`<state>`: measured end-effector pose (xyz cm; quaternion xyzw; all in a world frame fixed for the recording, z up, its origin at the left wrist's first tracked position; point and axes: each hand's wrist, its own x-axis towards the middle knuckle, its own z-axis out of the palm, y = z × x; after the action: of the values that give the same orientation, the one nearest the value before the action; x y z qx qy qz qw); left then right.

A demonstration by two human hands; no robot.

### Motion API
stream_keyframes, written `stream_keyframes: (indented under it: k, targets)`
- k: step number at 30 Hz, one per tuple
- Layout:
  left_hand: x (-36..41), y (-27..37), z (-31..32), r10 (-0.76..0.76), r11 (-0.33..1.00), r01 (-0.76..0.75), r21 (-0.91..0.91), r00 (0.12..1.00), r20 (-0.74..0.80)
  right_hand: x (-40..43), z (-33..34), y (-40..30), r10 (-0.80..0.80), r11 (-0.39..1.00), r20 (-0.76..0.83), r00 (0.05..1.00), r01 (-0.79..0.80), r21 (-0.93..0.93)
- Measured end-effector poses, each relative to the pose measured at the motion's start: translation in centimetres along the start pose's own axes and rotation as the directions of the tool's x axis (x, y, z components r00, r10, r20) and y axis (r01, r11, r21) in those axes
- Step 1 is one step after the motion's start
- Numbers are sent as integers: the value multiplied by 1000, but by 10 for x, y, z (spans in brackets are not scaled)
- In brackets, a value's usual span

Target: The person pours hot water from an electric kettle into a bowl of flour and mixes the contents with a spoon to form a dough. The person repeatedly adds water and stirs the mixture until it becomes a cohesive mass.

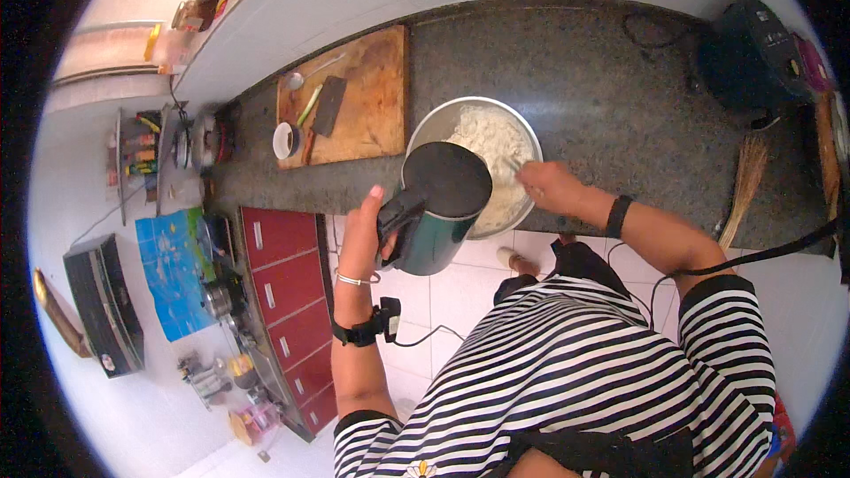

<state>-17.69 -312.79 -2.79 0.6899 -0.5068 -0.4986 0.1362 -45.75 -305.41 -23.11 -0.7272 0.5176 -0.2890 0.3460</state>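
My left hand grips the black handle of a dark green kettle, which is tilted over the near left side of a metal mixing bowl. Its black lid faces me, and the spout is hidden. Inside the bowl lies pale, lumpy flour. At the bowl's right rim my right hand holds a thin utensil down in the flour; blur hides what kind it is. The bowl rests near the front edge of the counter.
Left of the bowl, a wooden cutting board bears a cleaver, a scallion, a ladle and a small white bowl. A whisk broom and a dark appliance sit on the counter at right.
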Motion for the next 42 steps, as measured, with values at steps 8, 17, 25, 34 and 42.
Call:
stream_keyframes:
  k: [8, 17, 25, 34, 42]
  targets:
    - [-1, 1, -1, -3, 1000, 4, -10, 1000, 31, -29, 0, -19, 5, 970, -22, 1000, 0, 245]
    - [2, 14, 0, -34, 999, 33, -28, 999, -11, 5, -26, 8, -11, 977, -470, 882, 109, 183]
    - [7, 25, 0, -2, 999, 2, -39, 1000, 8, 12, -19, -4, -46, 997, -205, 978, 59, 59]
    - [8, 26, 1, -31, 996, 29, -88, 999, -22, 17, -20, 0, -123, 988, -324, 938, 147, 51]
    - [7, 10, -10, -30, 981, 11, -192, 995, -95, 36, -14, 0, -7, 988, -87, 996, 20, 152]
